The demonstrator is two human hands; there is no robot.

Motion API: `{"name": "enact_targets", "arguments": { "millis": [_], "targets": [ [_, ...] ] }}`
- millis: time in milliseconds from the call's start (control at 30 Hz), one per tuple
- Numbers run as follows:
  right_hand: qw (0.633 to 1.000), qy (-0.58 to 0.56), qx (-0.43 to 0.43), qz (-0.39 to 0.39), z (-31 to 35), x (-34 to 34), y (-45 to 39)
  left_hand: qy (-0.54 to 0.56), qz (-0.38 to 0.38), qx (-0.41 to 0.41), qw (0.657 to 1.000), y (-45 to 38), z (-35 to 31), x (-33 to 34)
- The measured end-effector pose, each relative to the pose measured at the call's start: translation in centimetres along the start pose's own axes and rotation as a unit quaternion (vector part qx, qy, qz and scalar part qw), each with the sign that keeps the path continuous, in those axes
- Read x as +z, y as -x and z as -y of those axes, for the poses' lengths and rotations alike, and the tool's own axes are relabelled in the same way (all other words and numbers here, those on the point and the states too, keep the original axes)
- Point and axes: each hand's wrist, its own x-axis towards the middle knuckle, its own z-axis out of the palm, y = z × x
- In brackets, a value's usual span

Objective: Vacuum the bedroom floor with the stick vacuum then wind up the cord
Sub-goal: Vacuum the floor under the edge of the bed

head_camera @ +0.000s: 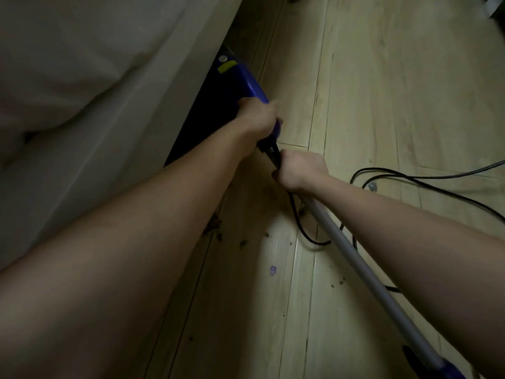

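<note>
The stick vacuum's blue body (pixel 240 75) lies low against the bed's edge, its yellow label facing up. My left hand (pixel 257 119) is closed around the blue handle at the body's near end. My right hand (pixel 300 170) sits just behind it, fist closed on the black cord (pixel 410 179) where it leaves the handle. A grey tube (pixel 363 263) runs from under my right wrist to the bottom right, ending in a dark blue part (pixel 448 369). The cord loops loosely over the wooden floor (pixel 382 91) to the right.
A bed with pale bedding (pixel 109 77) fills the left side, with a dark gap beneath its frame. Dark crumbs (pixel 213 225) and a small purple scrap (pixel 272 270) lie on the planks near my forearms. A grey cable (pixel 481 168) exits at the right edge.
</note>
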Motion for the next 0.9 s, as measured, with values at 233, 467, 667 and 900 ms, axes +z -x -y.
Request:
{"name": "enact_targets", "arguments": {
  "millis": [233, 467, 667, 900],
  "targets": [
    [1.000, 0.014, 0.006, 0.010, 1.1, -0.3, -3.6, 0.020, -0.001, -0.006, 1.000, -2.1, -1.1, -1.4],
    [1.000, -0.013, 0.002, 0.023, -0.3, 0.5, 0.7, 0.044, 0.004, 0.009, 0.999, 0.5, 1.1, 0.2],
    [0.997, -0.006, 0.022, 0.080, -2.8, 1.3, 8.7, 0.070, 0.042, -0.035, 0.996, 6.8, 3.2, 3.3],
    [0.993, -0.038, 0.026, 0.108, -5.0, 3.3, 20.9, 0.026, 0.191, -0.151, 0.969, 16.4, 6.0, 2.8]
  ]
}}
